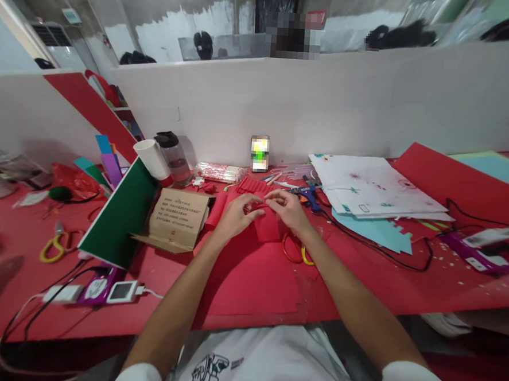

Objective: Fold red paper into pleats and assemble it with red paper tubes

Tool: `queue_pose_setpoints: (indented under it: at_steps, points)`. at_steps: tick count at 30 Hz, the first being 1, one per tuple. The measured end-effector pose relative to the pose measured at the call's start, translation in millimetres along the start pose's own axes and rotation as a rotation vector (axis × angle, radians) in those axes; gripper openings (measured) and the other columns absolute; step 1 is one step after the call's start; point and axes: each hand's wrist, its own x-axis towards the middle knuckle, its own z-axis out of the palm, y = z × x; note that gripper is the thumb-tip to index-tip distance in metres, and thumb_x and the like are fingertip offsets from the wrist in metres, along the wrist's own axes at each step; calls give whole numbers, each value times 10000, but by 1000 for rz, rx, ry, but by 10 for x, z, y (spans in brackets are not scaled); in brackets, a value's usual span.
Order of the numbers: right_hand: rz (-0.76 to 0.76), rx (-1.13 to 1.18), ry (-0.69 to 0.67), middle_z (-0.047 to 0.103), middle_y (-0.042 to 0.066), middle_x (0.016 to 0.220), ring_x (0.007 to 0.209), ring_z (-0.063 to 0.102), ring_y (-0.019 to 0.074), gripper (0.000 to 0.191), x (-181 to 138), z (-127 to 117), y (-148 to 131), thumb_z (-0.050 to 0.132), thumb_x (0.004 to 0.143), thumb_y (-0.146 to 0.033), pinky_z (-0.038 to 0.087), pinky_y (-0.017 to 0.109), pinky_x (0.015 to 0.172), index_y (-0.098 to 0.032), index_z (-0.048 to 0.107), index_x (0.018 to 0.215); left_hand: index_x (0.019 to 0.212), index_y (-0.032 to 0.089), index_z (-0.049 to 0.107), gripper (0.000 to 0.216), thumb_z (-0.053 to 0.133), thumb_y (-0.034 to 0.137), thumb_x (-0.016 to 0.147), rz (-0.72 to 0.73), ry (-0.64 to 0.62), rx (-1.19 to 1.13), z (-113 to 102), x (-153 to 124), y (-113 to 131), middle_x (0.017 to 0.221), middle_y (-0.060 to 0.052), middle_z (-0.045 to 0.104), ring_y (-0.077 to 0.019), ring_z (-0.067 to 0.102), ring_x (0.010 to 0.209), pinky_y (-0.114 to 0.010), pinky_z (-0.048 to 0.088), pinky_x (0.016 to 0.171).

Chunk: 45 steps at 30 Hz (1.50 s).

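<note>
My left hand (238,213) and my right hand (288,206) meet over the middle of the table, fingertips bent in a pinch. Between them is a small piece of red paper (261,205), hard to tell from the red behind it. Folded red paper (267,228) lies just below the fingers, and pleated red paper (252,184) sits beyond them. A large red sheet (253,276) spreads beneath my forearms. Scissors with red and yellow handles (291,251) lie partly hidden by my right forearm. A blue glue gun (311,197) rests right of my right hand.
An open cardboard box (177,217) and a leaning green board (119,217) stand left, with a water bottle (177,160) behind. A phone (259,154) leans on the white partition (350,104). White printed sheets (375,186) lie right. Cords and purple power strips (477,253) flank the workspace.
</note>
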Motion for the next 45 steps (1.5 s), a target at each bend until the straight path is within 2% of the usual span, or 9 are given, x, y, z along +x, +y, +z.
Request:
queue_pose_setpoints:
  at_steps: [3,6,11,16,20,30,45]
  points:
    - [83,88,13,614,-17,668,568,495,111,287,-6,25,16,727,747,-424,351,236,523,-181,679,892,1019,179,744,183,741,182,836,25,50,64,2,-5,-19,933,-46,707,-132,576,744,-260,484,730]
    - [111,132,-10,638,-3,697,607,537,126,331,-15,44,19,751,741,-461,397,243,546,-181,692,907,991,182,771,160,750,182,832,50,103,65,-20,1,-61,921,-52,680,-127,580,734,-263,500,730]
    - [-33,7,-117,732,61,876,765,652,181,350,-23,38,18,789,734,-440,509,301,692,-168,726,945,1008,184,788,169,734,199,849,6,81,69,-60,19,-133,882,-60,719,-154,615,764,-282,491,735]
    - [-173,-239,-101,767,75,995,897,704,217,230,-43,29,44,690,859,-374,526,350,837,-197,745,995,1015,186,797,176,700,218,872,-53,32,66,-87,31,-163,908,-72,770,-175,642,775,-294,487,736]
    - [-225,-336,-82,773,70,992,908,707,227,205,-47,23,53,667,882,-372,523,354,845,-206,753,968,1017,186,796,185,685,252,885,-64,4,47,-113,29,-127,922,-69,785,-178,659,779,-286,487,732]
    - [-192,-235,-78,779,76,980,903,719,233,225,-32,20,54,666,874,-376,535,360,846,-195,763,966,997,194,801,179,678,271,891,-30,8,30,-145,25,-38,939,-70,795,-189,704,806,-290,523,756]
    - [-194,-255,-62,789,74,936,868,725,228,240,-36,25,64,662,876,-398,540,349,824,-194,775,933,973,209,818,199,676,316,883,-54,4,-5,-150,24,-67,913,-67,804,-201,716,808,-293,526,738]
